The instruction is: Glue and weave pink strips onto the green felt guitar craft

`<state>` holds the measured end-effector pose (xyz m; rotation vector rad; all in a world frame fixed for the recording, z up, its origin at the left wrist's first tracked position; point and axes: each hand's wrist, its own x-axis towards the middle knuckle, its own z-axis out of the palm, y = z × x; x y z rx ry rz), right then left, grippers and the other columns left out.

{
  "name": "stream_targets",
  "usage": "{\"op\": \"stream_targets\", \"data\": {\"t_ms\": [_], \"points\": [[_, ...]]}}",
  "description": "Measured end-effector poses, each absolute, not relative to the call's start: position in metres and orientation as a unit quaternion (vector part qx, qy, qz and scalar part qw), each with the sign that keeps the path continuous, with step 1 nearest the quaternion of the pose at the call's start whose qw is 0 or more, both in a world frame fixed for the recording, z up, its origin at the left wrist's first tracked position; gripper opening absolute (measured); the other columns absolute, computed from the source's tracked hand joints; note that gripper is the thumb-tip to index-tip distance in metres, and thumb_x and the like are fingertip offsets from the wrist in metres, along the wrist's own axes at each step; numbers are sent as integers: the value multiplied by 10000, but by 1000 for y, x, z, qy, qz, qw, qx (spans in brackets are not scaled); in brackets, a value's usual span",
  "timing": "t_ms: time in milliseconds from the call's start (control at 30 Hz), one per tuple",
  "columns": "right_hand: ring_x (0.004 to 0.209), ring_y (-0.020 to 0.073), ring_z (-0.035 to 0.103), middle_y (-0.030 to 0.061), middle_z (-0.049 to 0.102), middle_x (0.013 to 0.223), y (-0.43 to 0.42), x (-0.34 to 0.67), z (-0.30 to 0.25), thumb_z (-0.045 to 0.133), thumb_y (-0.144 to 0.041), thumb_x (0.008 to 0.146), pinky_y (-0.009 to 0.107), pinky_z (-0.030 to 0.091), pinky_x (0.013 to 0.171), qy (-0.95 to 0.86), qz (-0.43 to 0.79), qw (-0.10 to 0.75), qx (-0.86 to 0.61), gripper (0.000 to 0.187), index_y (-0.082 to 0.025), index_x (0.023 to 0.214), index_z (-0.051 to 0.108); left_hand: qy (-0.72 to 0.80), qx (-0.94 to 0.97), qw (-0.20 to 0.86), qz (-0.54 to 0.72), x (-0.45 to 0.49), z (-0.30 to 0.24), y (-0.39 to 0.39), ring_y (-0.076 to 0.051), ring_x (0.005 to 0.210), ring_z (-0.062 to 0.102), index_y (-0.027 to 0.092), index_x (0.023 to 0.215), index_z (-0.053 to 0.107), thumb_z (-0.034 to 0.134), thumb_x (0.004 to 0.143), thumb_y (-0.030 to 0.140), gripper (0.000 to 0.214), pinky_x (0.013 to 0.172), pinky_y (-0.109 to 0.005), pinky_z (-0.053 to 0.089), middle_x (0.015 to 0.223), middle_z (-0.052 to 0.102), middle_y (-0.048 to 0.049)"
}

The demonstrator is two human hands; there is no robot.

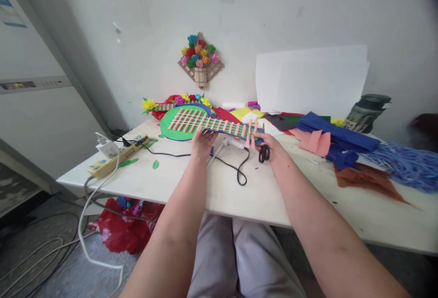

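Note:
A handmade toy lute (188, 124) with a green oval body, pink frets and pale strings is held slightly above the table, its body to the left. My left hand (203, 142) is closed around its underside where the neck meets the body. At the far end of the neck, by the pink pegs (248, 133), my right hand (267, 145) grips the head. Black scissor handles (264, 153) show just beside the right fingers. Under the neck lies a white glue gun (234, 143) with a black cord.
A power strip (118, 155) with a white plug is at the left. Behind stands another flower-trimmed instrument (164, 106). Coloured paper (338, 131), blue shredded strips (404, 163) and a dark bottle (367, 113) occupy the right side. Green paper leaves (155, 164) are scattered about.

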<state>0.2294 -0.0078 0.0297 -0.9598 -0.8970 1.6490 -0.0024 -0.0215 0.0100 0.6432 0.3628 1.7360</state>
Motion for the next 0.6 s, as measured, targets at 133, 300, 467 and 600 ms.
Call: {"op": "stream_targets", "data": {"t_ms": [133, 300, 467, 600], "points": [[274, 29, 279, -78, 472, 427, -1, 232, 23, 597, -137, 737, 179, 428, 344, -374, 682, 499, -382, 106, -171, 727, 497, 181, 263, 575, 753, -4, 9, -20, -229, 882, 639, 149, 772, 588, 552, 706, 330, 196, 921, -417, 433, 736, 657, -77], [281, 36, 300, -69, 474, 425, 3, 233, 19, 623, -159, 719, 181, 408, 341, -391, 661, 504, -396, 119, -172, 703, 506, 249, 281, 554, 743, -5, 8, -19, -238, 899, 647, 160, 846, 582, 564, 697, 282, 194, 901, -405, 439, 715, 667, -56], [285, 22, 282, -66, 468, 422, -1, 233, 23, 644, -192, 724, 153, 323, 298, -402, 645, 515, -395, 149, -165, 675, 506, 278, 275, 551, 737, -6, 8, -17, -241, 905, 650, 150, 826, 588, 529, 715, 220, 143, 892, -395, 444, 710, 675, -57], [283, 17, 282, -63, 454, 413, -5, 232, 30, 677, -361, 715, 154, 208, 265, -426, 596, 545, -408, 270, -166, 653, 501, 261, 278, 537, 752, -8, 7, -16, -236, 917, 648, 156, 829, 582, 525, 723, 237, 145, 884, -381, 448, 739, 687, -61]]}}
